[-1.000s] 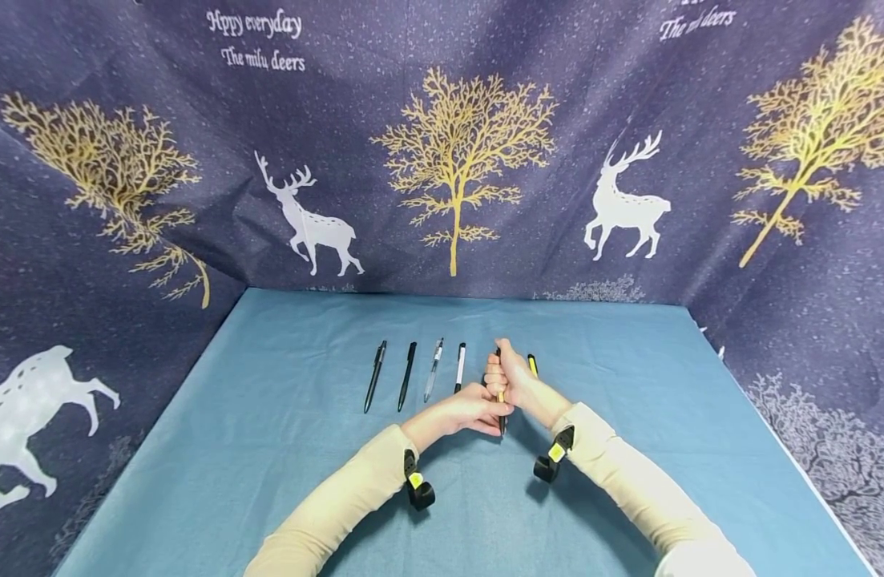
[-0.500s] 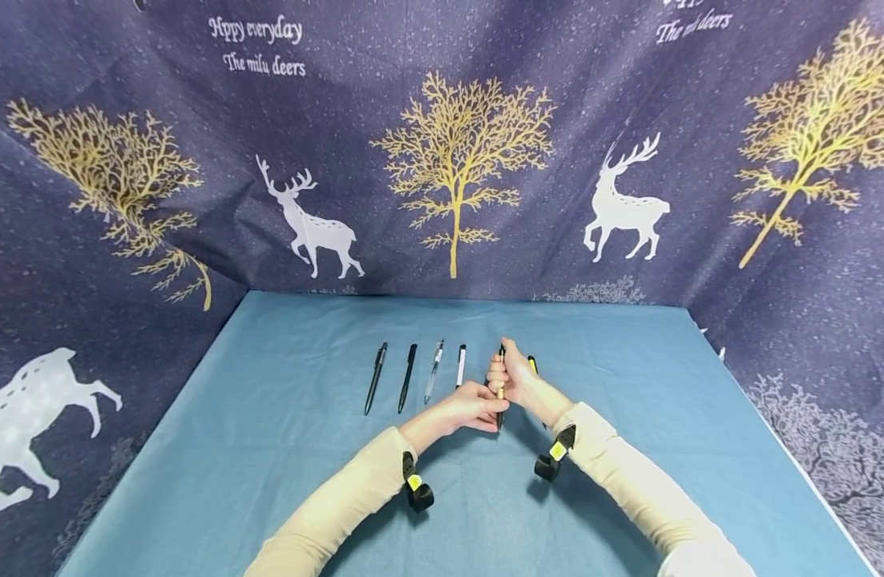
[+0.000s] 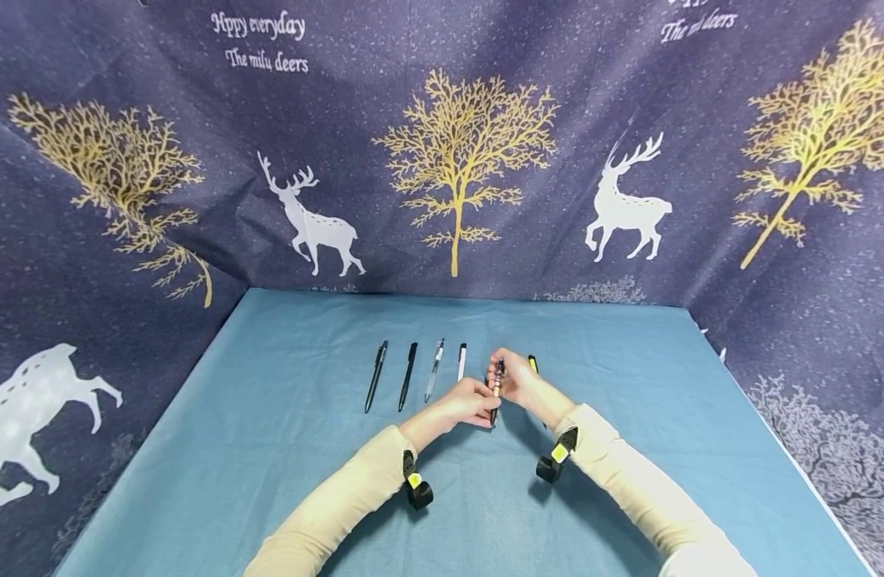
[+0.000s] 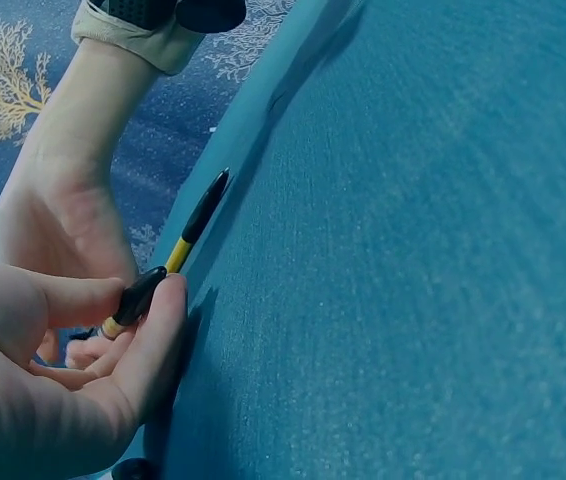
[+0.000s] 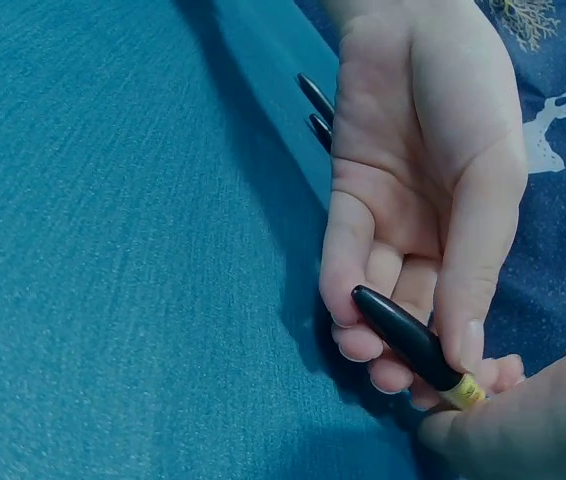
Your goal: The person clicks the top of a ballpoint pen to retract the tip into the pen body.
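A pen with a black tip section and a yellow band (image 3: 496, 393) is held between both hands, upright in the head view. My left hand (image 3: 472, 403) pinches its black lower end between thumb and fingers, seen closely in the left wrist view on the black section (image 4: 141, 294). My right hand (image 3: 515, 380) holds the upper part, fingers curled round it. In the right wrist view, my right thumb (image 5: 533, 420) lies over the pen just past the yellow band (image 5: 464, 392), hiding the rest. To the right, a second black and yellow pen (image 3: 533, 364) lies partly behind the right hand.
Left of the hands, a row of pens lies on the blue cloth (image 3: 304, 353): a dark pen (image 3: 376, 377), a black pen (image 3: 408, 377), a clear pen (image 3: 433, 370) and a white pen (image 3: 462, 361), its lower end hidden. A printed curtain (image 3: 413, 200) hangs behind.
Both hands have shifted slightly left with the pen. The right hand has come lower and its grip has turned, so more of the pen's upper part shows.
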A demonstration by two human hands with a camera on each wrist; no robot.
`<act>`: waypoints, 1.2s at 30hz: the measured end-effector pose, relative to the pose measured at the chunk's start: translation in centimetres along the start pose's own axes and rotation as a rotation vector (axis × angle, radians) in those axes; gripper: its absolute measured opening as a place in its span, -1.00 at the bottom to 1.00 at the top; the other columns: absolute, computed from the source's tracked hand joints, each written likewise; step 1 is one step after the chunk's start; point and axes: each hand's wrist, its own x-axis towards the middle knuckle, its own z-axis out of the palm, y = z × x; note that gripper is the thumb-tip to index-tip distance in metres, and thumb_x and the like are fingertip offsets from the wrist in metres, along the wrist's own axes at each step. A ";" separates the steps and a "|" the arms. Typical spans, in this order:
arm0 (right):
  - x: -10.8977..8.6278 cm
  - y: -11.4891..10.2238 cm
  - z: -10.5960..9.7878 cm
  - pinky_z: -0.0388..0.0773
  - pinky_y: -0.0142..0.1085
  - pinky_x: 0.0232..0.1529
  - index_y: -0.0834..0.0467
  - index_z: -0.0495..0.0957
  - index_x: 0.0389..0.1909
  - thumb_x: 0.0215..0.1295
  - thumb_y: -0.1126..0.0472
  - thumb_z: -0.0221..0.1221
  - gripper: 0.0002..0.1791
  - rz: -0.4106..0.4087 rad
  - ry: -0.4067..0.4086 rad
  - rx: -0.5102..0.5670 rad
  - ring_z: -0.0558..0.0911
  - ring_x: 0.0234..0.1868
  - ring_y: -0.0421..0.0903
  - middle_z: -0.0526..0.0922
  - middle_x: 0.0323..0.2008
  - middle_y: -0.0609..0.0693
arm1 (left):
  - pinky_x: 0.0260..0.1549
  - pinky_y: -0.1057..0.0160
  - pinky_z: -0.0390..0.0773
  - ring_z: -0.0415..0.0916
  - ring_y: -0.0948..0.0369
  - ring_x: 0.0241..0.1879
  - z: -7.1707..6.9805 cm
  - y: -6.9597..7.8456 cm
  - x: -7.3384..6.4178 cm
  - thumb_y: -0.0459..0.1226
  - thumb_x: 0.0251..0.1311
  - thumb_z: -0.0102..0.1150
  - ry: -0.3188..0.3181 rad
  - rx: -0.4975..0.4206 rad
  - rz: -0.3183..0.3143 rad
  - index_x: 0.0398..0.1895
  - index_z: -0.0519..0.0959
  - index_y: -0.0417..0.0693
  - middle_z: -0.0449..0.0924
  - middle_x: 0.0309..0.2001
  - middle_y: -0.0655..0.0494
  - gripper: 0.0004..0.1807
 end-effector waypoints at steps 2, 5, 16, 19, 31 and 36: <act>-0.1 0.0 0.0 0.35 -0.45 -0.44 0.16 0.29 -0.40 0.37 0.29 -0.20 -0.85 0.000 0.017 -0.018 0.33 -0.55 -0.22 0.37 -0.56 -0.09 | -0.26 0.20 0.73 0.54 0.20 -0.46 0.0 0.1 0.0 -0.39 0.28 0.14 0.004 0.001 0.000 -0.12 0.53 -0.40 0.53 -0.39 0.00 -0.79; -0.2 0.0 0.1 0.47 -0.46 -0.37 0.23 0.33 -0.29 0.36 0.31 -0.18 -0.88 -0.005 0.036 -0.044 0.43 -0.49 -0.20 0.44 -0.51 -0.05 | -0.27 0.21 0.73 0.56 0.20 -0.45 0.0 0.3 0.1 -0.38 0.28 0.13 0.015 0.005 0.001 -0.10 0.53 -0.39 0.55 -0.38 -0.02 -0.78; 4.0 1.8 -2.5 0.62 -0.27 -0.10 0.27 0.21 0.26 0.25 0.33 -0.02 -0.48 -0.037 0.022 -0.002 0.60 -0.25 -0.02 0.54 -0.28 0.13 | -0.25 0.23 0.73 0.60 0.17 -0.40 0.1 0.3 0.4 -0.36 0.29 0.13 0.049 -0.005 -0.012 -0.06 0.54 -0.38 0.60 -0.29 -0.10 -0.76; 3.5 1.7 -2.1 0.62 -0.26 -0.04 0.24 0.06 0.41 0.26 0.33 -0.02 -0.33 -0.050 0.040 -0.008 0.60 -0.21 -0.02 0.53 -0.20 0.17 | -0.23 0.23 0.72 0.60 0.17 -0.36 0.3 0.3 0.6 -0.36 0.30 0.12 0.068 -0.021 -0.018 -0.04 0.54 -0.38 0.60 -0.24 -0.11 -0.75; -1.1 0.0 0.1 0.53 -0.45 -0.31 0.24 0.38 -0.39 0.35 0.38 -0.18 -0.82 -0.067 0.043 -0.056 0.55 -0.55 -0.23 0.51 -0.66 -0.09 | -0.21 0.26 0.72 0.63 0.16 -0.32 0.4 0.3 0.9 -0.39 0.29 0.13 0.102 -0.056 0.013 0.02 0.51 -0.44 0.61 -0.17 -0.17 -0.70; -1.1 0.3 0.1 0.41 -0.45 -0.30 0.37 0.22 0.16 0.36 0.38 -0.20 -0.63 -0.088 0.023 -0.105 0.41 -0.60 -0.26 0.32 -0.79 -0.18 | -0.20 0.26 0.72 0.66 0.10 -0.24 0.4 0.3 0.7 -0.42 0.28 0.13 0.114 -0.057 0.010 0.06 0.49 -0.45 0.61 -0.14 -0.19 -0.67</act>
